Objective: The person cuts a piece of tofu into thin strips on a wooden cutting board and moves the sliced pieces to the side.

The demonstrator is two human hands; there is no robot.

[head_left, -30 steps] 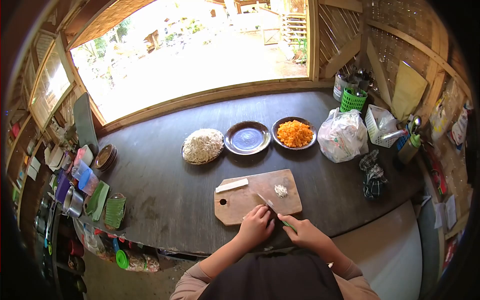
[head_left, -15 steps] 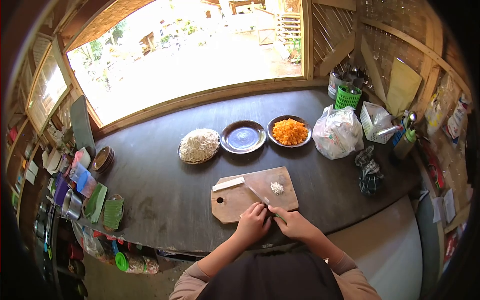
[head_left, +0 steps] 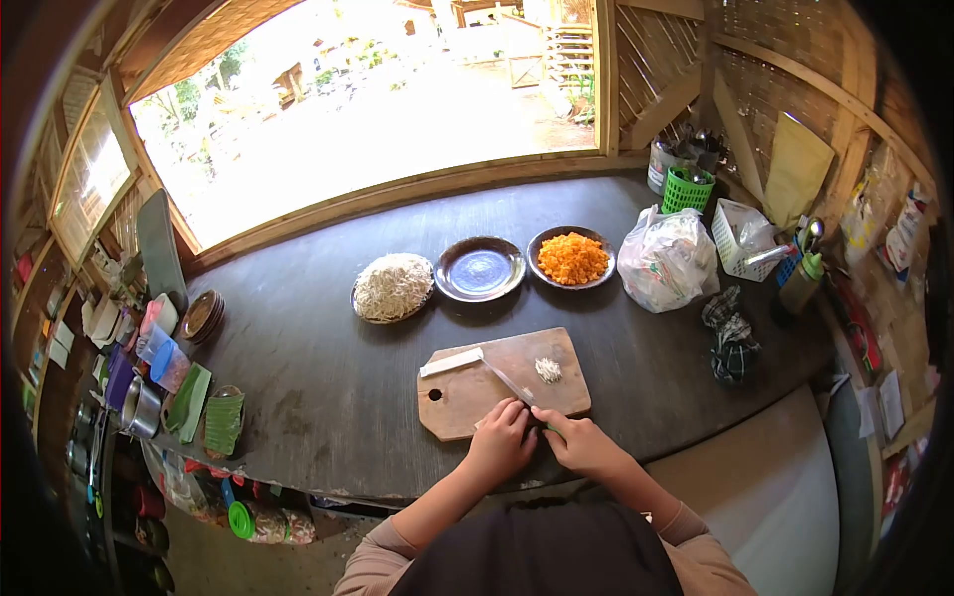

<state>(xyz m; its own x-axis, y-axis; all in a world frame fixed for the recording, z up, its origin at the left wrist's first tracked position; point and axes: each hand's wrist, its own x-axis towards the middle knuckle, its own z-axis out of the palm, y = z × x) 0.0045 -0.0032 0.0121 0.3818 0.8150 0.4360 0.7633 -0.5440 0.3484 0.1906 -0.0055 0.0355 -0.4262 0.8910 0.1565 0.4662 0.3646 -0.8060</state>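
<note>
Looking down in the head view, we've got both hands at the near edge of the board [head_left: 462, 399], basically side by side. Our right hand [head_left: 580, 446] is wrapped around the green handle of the knife [head_left: 508, 380]. Our left hand [head_left: 501, 443] has its fingers bent and bunched together, pressed down at the board's edge. Honestly, we can't tell what's pinned under them, though a small pale bit pokes out on the left side.

The angle's the big thing here. The knife runs diagonally, handle by our right palm, blade slanting forward and left past the left fingertips, with the tip close to the right end of the white block [head_left: 452, 362]. That block sits near the board's far left corner, ahead of our hands and a bit left, and its long axis goes mostly side to side, so the blade lies at a slant to it. Neither hand is touching it, and we'd call the left one nearer.

The little pile of white shreds [head_left: 548, 371] is ahead too, but right of the blade, so the knife pretty much splits the two. Beyond the board, three plates line up on the table [head_left: 298, 397], the blue one [head_left: 480, 270] in the middle.
</note>
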